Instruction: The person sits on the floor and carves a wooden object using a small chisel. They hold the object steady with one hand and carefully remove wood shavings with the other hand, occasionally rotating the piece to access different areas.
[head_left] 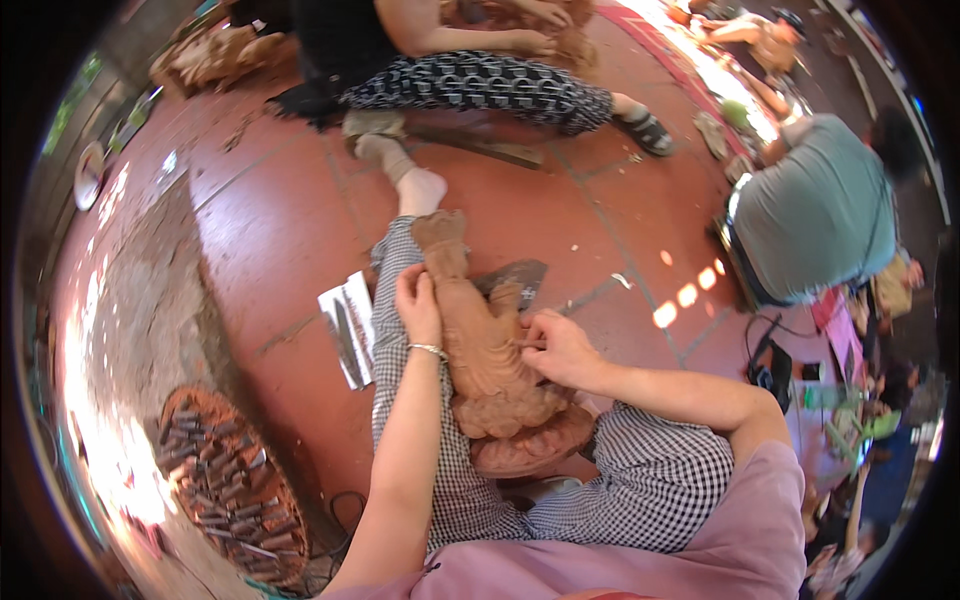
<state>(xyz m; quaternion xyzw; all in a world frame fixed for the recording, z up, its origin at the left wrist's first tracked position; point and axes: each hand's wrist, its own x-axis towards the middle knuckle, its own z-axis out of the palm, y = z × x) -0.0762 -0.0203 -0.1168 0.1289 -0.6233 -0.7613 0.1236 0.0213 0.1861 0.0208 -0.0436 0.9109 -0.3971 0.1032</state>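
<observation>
A brown carved wooden figure [478, 335] lies between my legs. Its narrow end points away from me and its wide, knobbly base is toward my body. My left hand [418, 303] is closed round the figure's left side, near the narrow end. Against the right side, my right hand [558, 348] has its fingers pinched together; whatever they hold, if anything, is too small to make out. A dark flat piece [520, 280] shows beyond the figure, partly covered by it. Left of my leg, a white sheet with dark strips [348, 330] rests on the tiles.
At left, a long slab [165, 290] bears an oval tray [178, 402] of many chisel-like tools. Ahead, a person in patterned trousers [480, 85] sits on the floor beside a wooden plank [475, 147]. Someone in a grey-green top [815, 210] sits at right. Red tiles [300, 240] surround me.
</observation>
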